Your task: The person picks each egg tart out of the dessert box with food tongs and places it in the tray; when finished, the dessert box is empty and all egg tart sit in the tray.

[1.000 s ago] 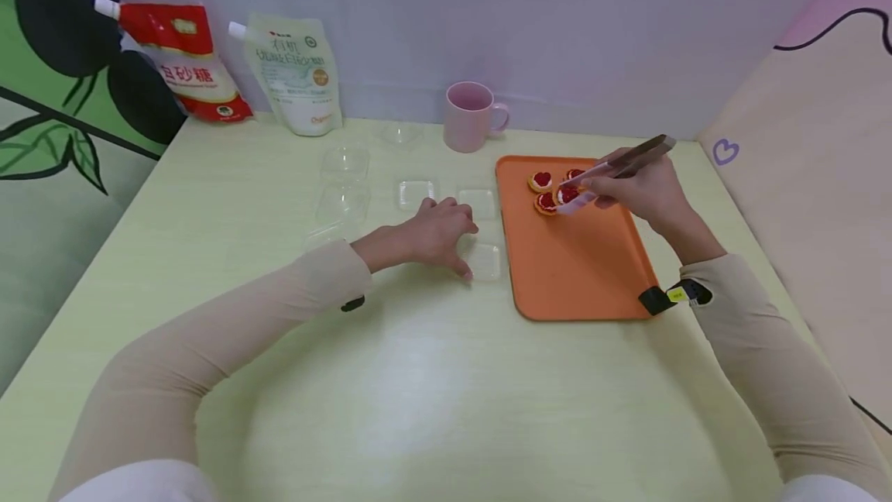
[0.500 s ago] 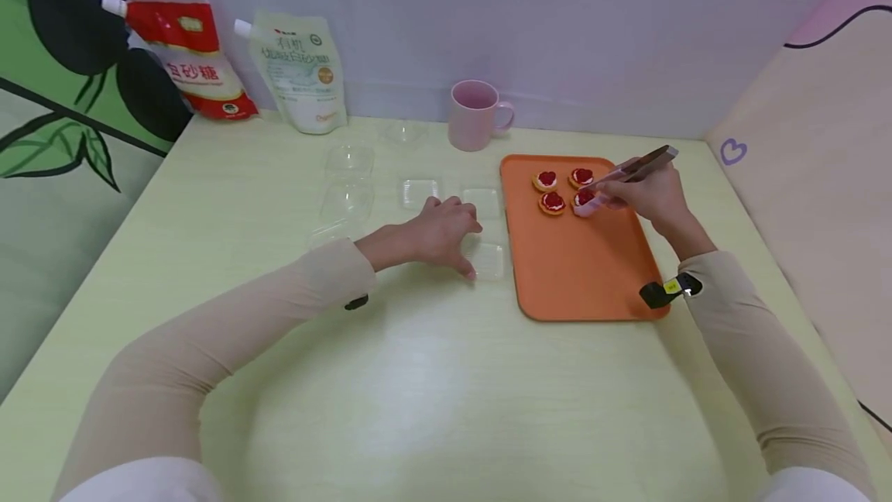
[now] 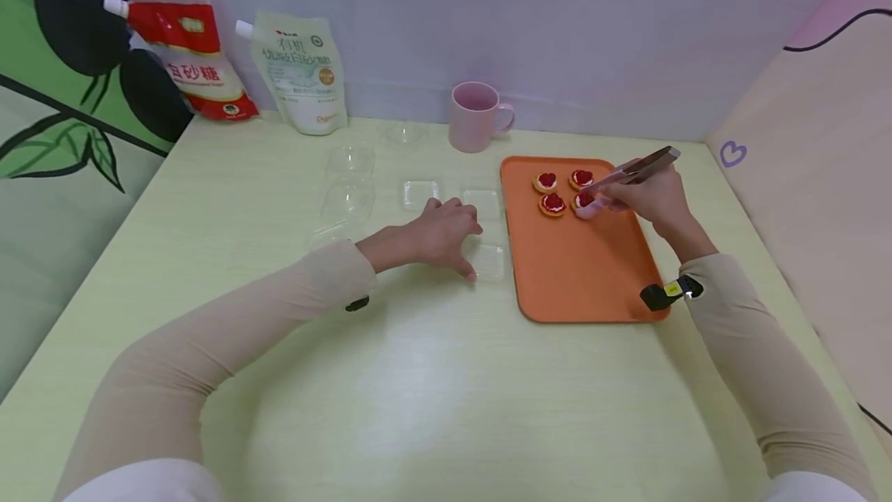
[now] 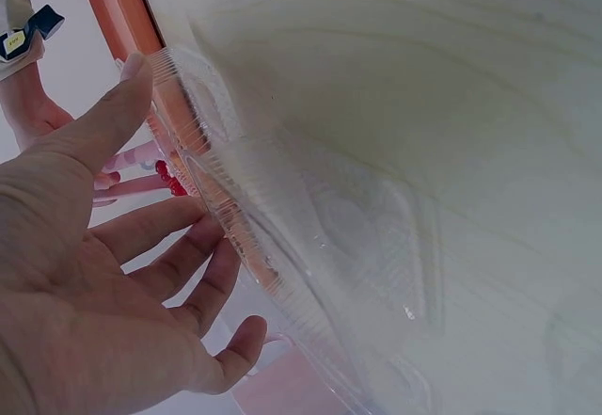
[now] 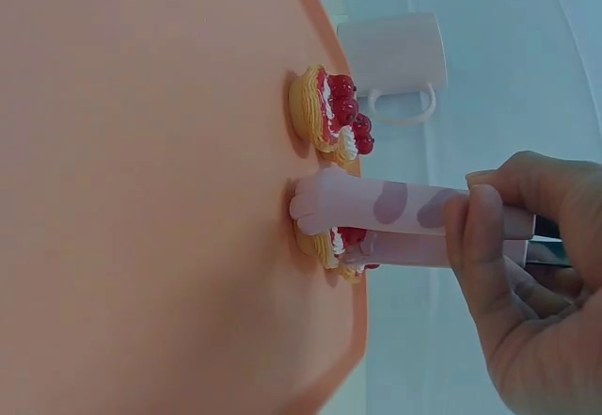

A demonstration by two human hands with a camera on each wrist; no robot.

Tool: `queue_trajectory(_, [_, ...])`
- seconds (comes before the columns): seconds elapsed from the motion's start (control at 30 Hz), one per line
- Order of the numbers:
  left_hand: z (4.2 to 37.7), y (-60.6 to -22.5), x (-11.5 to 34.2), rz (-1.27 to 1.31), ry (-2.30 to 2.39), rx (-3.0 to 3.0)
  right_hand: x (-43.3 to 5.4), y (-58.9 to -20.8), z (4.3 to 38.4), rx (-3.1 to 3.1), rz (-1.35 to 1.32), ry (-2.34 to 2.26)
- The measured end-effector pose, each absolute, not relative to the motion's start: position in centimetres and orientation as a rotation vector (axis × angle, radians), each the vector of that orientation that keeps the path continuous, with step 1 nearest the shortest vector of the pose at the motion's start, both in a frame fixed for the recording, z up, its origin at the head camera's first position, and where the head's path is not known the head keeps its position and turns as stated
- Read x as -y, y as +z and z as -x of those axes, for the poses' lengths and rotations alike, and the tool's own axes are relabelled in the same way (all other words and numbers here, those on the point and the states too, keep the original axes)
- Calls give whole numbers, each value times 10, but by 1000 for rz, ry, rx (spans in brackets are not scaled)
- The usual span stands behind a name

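In the head view my left hand (image 3: 442, 235) spreads its thumb and fingers at the left side of a small clear plastic container (image 3: 488, 263); the left wrist view has the thumb tip and fingertips right at its ridged rim. My right hand (image 3: 648, 190) grips metal tongs (image 3: 653, 163) whose pale pink ends are shaped like paws. In the right wrist view these tong ends (image 5: 329, 199) straddle a tart, partly hiding it. That berry tart (image 3: 582, 200) is on the orange tray (image 3: 571, 277). Other red-topped tarts (image 3: 553, 204) sit on the tray to its left and behind.
Two more clear containers (image 3: 421, 194) stand behind my left hand, with several clear plastic pieces (image 3: 348, 200) further left. A pink mug (image 3: 474, 118) stands at the back edge. A red-and-white sugar bag (image 3: 195, 60) and a pale green pouch (image 3: 298, 72) lean on the back wall.
The tongs moved right with a tart, from close against the left tarts to the right of them on the tray. In the last half second little moved. The left hand stayed in place.
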State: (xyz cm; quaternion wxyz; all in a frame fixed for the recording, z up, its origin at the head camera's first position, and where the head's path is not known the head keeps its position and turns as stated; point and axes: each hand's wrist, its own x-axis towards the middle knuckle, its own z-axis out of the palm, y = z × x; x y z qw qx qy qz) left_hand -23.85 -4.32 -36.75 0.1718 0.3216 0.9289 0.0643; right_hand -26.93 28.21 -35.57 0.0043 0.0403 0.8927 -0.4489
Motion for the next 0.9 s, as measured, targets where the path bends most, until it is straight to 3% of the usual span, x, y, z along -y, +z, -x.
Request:
queue_trajectory(0.47, [237,-367,44,-908,170,-2636,-285,-342,255,-2826,-94,-1466])
queue_trajectory(0.9, [234,-366,44,-910,173,-2638,-292,-341,244,-2431,-25,-2132])
